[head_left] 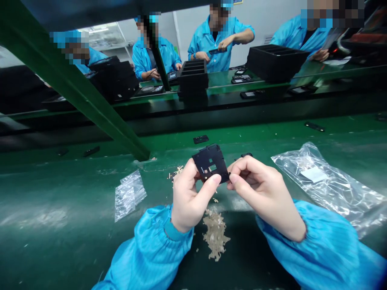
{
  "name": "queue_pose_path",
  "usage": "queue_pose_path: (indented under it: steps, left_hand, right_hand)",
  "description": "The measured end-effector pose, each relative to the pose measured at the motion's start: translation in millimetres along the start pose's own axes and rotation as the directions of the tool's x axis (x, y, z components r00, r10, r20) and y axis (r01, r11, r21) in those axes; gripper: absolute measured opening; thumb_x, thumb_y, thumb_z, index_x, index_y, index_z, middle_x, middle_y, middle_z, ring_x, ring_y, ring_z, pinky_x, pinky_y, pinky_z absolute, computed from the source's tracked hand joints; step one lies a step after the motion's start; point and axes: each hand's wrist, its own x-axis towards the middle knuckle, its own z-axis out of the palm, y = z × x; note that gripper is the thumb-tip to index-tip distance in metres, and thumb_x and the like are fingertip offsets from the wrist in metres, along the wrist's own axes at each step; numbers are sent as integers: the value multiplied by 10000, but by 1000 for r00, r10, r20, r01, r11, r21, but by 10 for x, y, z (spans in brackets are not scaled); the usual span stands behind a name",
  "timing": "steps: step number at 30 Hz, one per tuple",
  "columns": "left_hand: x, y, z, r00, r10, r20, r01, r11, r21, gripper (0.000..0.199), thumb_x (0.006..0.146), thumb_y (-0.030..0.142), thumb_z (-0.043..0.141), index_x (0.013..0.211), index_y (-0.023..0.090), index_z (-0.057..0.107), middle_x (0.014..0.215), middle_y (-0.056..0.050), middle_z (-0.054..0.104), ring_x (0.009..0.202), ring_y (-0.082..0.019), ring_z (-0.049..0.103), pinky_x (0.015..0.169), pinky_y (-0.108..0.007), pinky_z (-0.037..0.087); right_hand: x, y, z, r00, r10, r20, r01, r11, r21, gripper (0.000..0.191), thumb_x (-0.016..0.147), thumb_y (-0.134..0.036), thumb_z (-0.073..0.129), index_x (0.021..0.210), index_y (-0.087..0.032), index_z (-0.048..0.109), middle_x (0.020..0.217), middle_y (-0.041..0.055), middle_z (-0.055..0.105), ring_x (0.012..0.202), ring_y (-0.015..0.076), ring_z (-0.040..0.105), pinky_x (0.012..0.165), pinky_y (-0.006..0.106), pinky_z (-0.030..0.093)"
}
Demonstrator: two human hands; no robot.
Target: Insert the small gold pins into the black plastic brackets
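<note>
My left hand [192, 197] holds a thin black plastic phone part [211, 161] with a rectangular opening, its thumb pressed on the lower edge. At the part's lower right corner, my right hand [256, 183] has thumb and forefinger pinched together. Whatever sits between those fingertips is too small to make out. Below my hands lies a pile of small beige die-cut pieces [216, 235]. Several gold-coloured bits [179, 170] are scattered beside my left hand. Another flat black part [201, 139] rests on the green bench just beyond the held one.
Clear plastic bags lie on both sides, a small one [130, 193] left and a large one [329, 181] right. A green post [90, 108] slants across the left. Co-workers in blue stand behind the far bench, with black trays [193, 76] before them.
</note>
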Motion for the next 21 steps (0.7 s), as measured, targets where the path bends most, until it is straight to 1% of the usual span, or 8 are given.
queue_pose_path:
  steps: [7,10,12,16,21]
  left_hand:
    - [-7,-35,-6,1000,31,6,-30,999,-43,133,792,227,612,920,195,621,778,-4,642,666,-124,611,596,-228,515]
    - [-2,-79,-18,998,52,21,-50,993,-104,149,786,196,621,933,217,627,815,0,650,718,-125,619,620,-220,507]
    - [13,-117,-30,998,55,32,-49,985,-166,154,784,189,626,934,227,624,828,4,655,715,-117,618,615,-211,500]
    - [70,-176,-43,995,46,90,-18,956,-294,130,782,218,635,909,228,609,788,5,650,677,-113,606,586,-212,494]
    - [146,-193,-52,981,89,171,-16,922,-388,103,785,225,631,883,236,602,731,11,618,671,-119,592,628,-248,493]
  right_hand:
    - [-4,-14,-8,1000,26,8,-26,999,29,128,775,-129,502,669,-193,466,645,-15,552,547,103,557,518,216,448]
    - [-6,-31,-19,1000,19,13,-19,999,31,133,773,-127,500,664,-192,461,646,-13,548,548,103,551,518,217,445]
    - [-7,-47,-30,1000,-1,29,0,1000,29,135,772,-124,496,663,-193,456,654,-12,547,553,102,548,524,217,444]
    - [-15,-70,-48,997,-54,60,54,999,10,146,767,-96,485,663,-194,456,646,-18,533,563,94,528,539,205,435]
    - [-11,-85,-55,994,-73,86,73,997,-2,160,759,-66,487,661,-191,464,628,-25,522,567,86,505,539,191,417]
